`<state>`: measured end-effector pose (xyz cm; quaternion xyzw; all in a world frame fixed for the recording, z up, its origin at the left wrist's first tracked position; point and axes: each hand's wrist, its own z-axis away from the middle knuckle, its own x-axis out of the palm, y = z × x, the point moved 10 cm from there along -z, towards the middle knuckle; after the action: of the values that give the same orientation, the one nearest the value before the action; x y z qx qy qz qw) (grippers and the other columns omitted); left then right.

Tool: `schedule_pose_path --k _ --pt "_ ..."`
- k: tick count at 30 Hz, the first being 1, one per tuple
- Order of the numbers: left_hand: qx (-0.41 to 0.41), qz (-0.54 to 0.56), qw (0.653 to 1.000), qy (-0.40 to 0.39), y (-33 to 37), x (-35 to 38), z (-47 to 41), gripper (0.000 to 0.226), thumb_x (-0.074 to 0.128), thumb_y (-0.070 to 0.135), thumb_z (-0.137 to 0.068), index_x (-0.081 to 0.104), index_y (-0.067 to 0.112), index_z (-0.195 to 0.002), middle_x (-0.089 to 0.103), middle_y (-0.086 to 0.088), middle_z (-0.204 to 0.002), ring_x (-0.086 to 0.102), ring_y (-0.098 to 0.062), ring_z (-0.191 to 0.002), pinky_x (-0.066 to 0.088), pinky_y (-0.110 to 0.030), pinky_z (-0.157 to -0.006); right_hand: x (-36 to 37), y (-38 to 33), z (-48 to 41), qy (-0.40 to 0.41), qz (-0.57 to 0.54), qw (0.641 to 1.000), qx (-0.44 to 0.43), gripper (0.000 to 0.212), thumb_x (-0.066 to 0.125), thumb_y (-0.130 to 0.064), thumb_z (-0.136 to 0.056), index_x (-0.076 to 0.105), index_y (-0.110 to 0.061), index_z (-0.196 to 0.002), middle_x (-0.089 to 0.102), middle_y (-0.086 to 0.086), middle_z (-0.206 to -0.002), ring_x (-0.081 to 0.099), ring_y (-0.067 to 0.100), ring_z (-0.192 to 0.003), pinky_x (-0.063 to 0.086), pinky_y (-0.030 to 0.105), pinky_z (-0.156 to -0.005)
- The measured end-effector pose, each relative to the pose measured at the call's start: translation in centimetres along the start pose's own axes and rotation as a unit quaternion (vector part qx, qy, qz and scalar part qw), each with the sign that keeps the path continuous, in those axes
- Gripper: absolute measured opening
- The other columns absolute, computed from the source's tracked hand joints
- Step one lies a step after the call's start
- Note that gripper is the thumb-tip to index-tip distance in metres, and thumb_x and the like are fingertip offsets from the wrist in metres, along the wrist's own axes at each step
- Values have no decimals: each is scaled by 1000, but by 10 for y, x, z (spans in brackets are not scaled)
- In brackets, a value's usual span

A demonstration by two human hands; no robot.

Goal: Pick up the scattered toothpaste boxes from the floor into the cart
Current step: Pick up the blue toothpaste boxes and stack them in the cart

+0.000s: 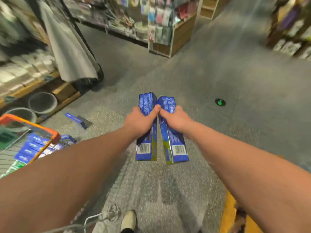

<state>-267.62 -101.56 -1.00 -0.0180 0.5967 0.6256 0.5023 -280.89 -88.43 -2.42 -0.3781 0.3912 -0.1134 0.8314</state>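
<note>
My left hand (140,121) grips one blue toothpaste box (146,149) and my right hand (176,119) grips a second blue box (175,147). Both boxes are held side by side above the grey floor, barcodes facing me. At the left stands the cart (40,130) with its orange rim, and several blue boxes (32,148) lie inside it. Another blue box (75,119) lies on the floor beyond the cart. One more blue box (68,138) sits on the floor next to the cart's right corner.
Store shelving (27,76) with two grey round bins (42,102) lines the left. A wooden display stand (171,36) is ahead, more shelves (291,31) at the right. A green arrow sticker (220,102) marks the floor. My shoe (128,220) shows below.
</note>
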Motion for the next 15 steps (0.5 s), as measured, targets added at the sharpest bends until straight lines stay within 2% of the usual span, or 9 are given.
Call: schedule_pose_path --k 2,5,7,9,11,12,15 --pt "-3 50 998 33 6 -23 9 83 44 86 -83 53 12 -120 62 -5 -112 61 -30 -100 46 -38 -85 4 -30 13 -7 -61 998 -9 103 55 -82 -81 29 -10 -151 56 12 -139 59 32 -122 49 46 -104" --pt "-14 92 992 83 4 -60 28 76 37 76 -94 50 9 -127 62 -10 -122 58 -29 -100 45 -39 -87 27 -64 31 -45 -109 993 -21 116 50 -90 -64 24 -17 -150 59 12 -136 64 34 -114 54 51 -97" --pt "-37 107 988 108 -10 -84 40 74 37 73 -96 49 9 -130 61 -12 -124 58 -33 -107 45 -40 -92 48 -83 39 -71 -116 990 -41 98 52 -82 -77 27 -17 -146 59 11 -132 65 33 -110 56 51 -94" --pt "-55 137 980 132 -30 -110 54 69 45 74 -93 55 12 -121 66 -8 -114 62 -32 -104 48 -39 -93 70 -105 53 -94 -127 986 -56 72 57 -66 -89 34 -16 -136 64 12 -123 68 32 -103 58 53 -91" --pt "-78 166 969 165 -54 -140 68 70 54 78 -85 57 12 -112 68 -6 -105 64 -29 -96 51 -37 -89 99 -127 68 -122 -134 981 -66 49 62 -49 -93 38 -18 -122 67 10 -109 70 29 -93 58 53 -89" --pt "-90 185 962 177 -66 -154 77 69 58 76 -84 54 12 -107 66 -4 -100 64 -27 -90 52 -36 -82 114 -139 76 -139 -133 979 -70 45 63 -44 -92 39 -19 -121 68 9 -104 72 29 -91 59 54 -88" --pt "-119 234 945 193 -95 -191 100 47 65 62 -90 48 18 -95 54 5 -78 55 -11 -65 40 -25 -51 161 -169 93 -180 -115 974 -73 69 67 -57 -71 42 -24 -127 72 10 -105 75 35 -85 61 59 -78"
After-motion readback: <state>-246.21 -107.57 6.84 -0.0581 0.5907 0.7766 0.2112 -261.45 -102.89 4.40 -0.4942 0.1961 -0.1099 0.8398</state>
